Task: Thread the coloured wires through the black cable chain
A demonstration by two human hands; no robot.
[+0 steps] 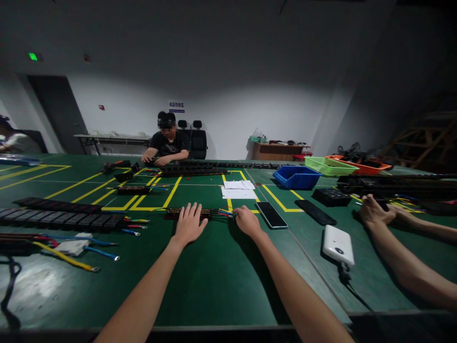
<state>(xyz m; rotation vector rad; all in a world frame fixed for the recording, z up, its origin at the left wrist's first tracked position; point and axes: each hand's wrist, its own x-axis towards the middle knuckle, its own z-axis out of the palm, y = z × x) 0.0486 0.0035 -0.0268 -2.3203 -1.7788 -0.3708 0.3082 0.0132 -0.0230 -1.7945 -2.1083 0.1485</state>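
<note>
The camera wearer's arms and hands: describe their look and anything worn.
The left hand and right hand are ungloved. Both forearms are sleeveless as far as they show, with no watch, bracelet, cable or marking visible.

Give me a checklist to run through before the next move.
1. Left hand flat on the slim black strip with copper-brown lines: ok.
2. Right hand beside the thin red and blue leads at the strip's right end: ok.
3. A lead gripped between the right fingers: cannot tell, too small.
4. Dark-screened, pale-edged phone apart from the right hand: ok.
5. Co-worker's hand at far right apart from both: ok.
</note>
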